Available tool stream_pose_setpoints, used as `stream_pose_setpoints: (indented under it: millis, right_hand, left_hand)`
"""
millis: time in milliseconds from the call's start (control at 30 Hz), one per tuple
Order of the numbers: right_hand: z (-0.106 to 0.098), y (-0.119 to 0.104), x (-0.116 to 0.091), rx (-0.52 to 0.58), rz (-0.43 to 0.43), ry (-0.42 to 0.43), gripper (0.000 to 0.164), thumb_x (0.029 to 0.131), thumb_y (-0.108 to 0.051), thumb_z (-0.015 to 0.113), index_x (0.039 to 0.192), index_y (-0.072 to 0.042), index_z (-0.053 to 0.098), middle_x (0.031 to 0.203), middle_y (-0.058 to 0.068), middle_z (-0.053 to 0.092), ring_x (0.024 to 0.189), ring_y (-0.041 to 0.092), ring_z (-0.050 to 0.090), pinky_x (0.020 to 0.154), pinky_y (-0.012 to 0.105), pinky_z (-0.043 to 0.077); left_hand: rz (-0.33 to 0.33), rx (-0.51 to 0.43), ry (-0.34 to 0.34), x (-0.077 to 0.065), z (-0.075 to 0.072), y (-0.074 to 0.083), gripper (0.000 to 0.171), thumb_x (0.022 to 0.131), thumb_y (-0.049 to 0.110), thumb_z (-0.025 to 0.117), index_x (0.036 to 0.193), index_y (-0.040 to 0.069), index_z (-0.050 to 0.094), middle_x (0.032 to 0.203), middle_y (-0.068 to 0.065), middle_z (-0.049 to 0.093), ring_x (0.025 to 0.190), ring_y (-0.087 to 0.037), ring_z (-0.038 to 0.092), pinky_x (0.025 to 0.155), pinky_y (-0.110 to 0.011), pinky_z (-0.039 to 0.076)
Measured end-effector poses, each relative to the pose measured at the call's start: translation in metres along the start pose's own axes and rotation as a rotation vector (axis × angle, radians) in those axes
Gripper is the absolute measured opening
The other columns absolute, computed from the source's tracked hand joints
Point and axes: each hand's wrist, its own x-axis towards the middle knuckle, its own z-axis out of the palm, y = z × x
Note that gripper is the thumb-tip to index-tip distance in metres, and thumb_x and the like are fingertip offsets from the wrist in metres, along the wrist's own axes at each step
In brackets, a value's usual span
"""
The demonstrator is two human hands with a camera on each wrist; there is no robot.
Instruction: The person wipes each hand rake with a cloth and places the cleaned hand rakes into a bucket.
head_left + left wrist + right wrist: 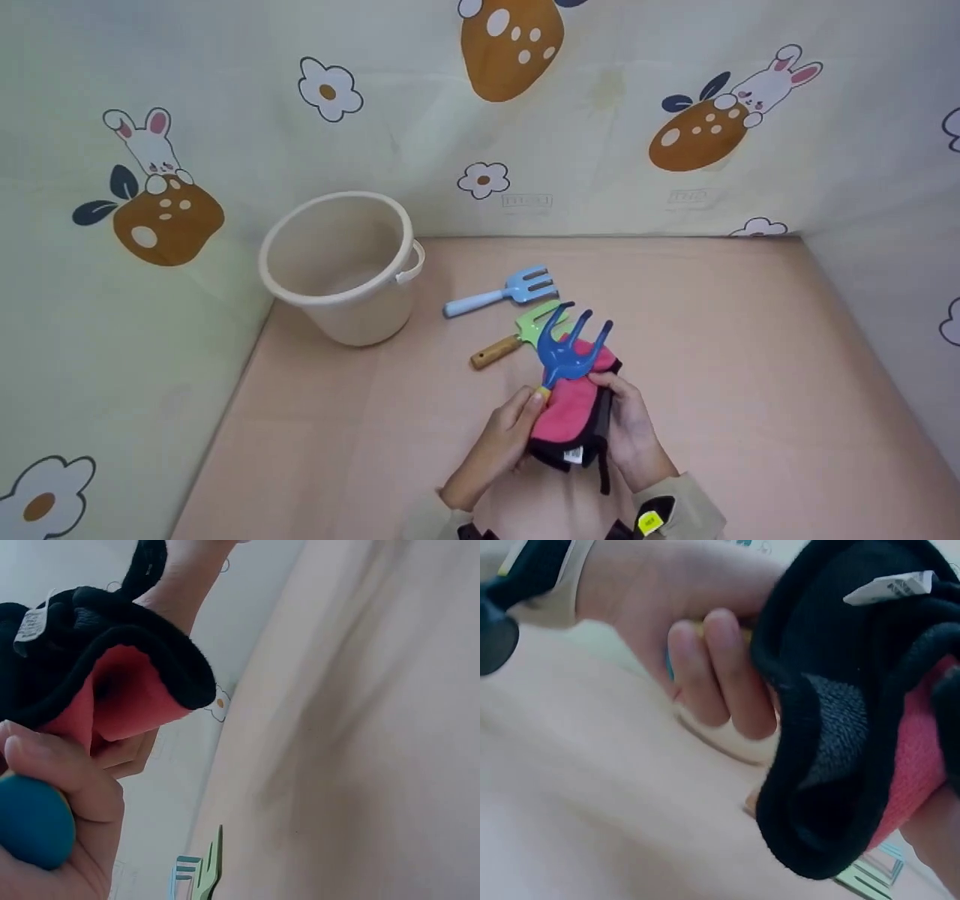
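Grips blue hand rake (564,360) in left fingers (517,410), slanting forward-right over black-trimmed pink fabric (566,417) clamped in right fingers (616,387)

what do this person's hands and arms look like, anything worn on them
The left hand and right hand are ungloved. Pale beige sleeves cover the forearms, with black straps; the right one bears a yellow label.
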Motion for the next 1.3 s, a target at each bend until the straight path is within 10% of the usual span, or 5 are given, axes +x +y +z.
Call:
stream_pose_setpoints:
  millis: [700,1300]
  right_hand:
    - [0.0,-0.023,-0.01,0.137,-0.11,0.023,0.015,0.086,-0.004,0.034,0.09,-0.011,0.046,0.082,-0.001,0.056,0.078,0.011,0.053,0.073,0.024,0.046]
    - [-0.002,-0.055,-0.012,0.068,-0.244,0.042,0.031,0.082,0.011,0.032,0.106,-0.008,0.04,0.099,-0.003,0.052,0.09,0.008,0.049,0.084,0.018,0.041]
  left_hand:
    - [0.031,0.038,-0.045,-0.002,0.0,0.002,0.043,0.1,0.047,0.03,0.084,0.01,0.046,0.059,0.003,0.043,0.044,-0.01,0.038,0.036,-0.018,0.031]
    - [-0.047,0.004,-0.077,-0.003,-0.001,0.001,0.048,0.097,0.053,0.033,0.086,0.008,0.049,0.059,0.004,0.041,0.042,-0.009,0.034,0.036,-0.018,0.027]
